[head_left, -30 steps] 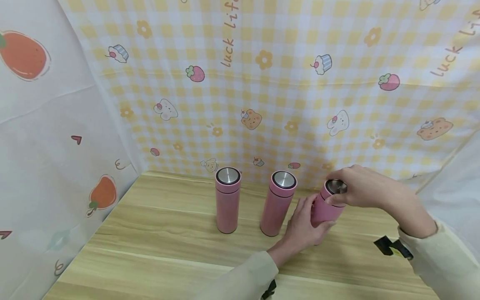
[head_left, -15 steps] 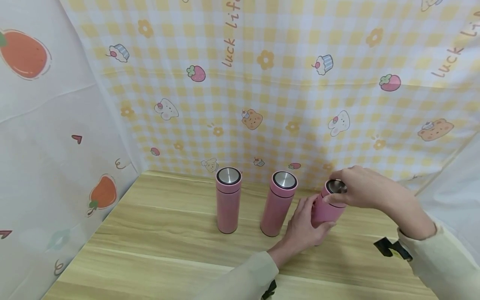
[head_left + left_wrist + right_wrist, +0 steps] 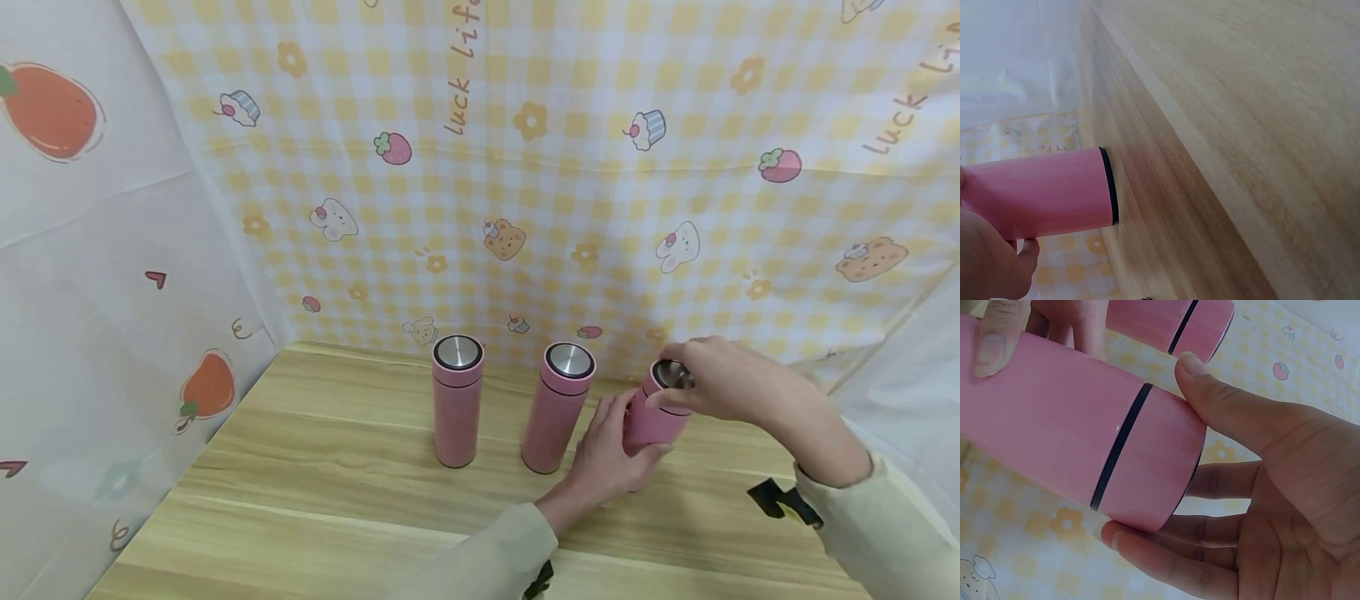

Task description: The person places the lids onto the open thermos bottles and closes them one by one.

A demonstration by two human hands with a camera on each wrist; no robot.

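Three pink thermos bottles stand in a row on the wooden table. My left hand (image 3: 607,457) grips the body of the rightmost thermos (image 3: 651,423), thumb on the near side. Its dark-rimmed base (image 3: 1110,186) is right at the tabletop in the left wrist view. Around the top of the same bottle, my right hand (image 3: 723,379) holds the pink lid (image 3: 1154,456), its thumb and fingers on opposite sides. A black ring (image 3: 1121,447) separates lid from body. The steel lid top (image 3: 673,374) is partly hidden by my right hand.
A middle thermos (image 3: 553,421) stands just left of my left hand, slightly tilted in view. Farther left is another thermos (image 3: 456,421). Behind the wooden table (image 3: 315,483) hangs a yellow checked cloth (image 3: 465,192), and a white printed cloth (image 3: 97,325) hangs at the left.
Hardly anything differs. Both hands keep their hold on the rightmost thermos, and the right wrist sits a touch lower than before.
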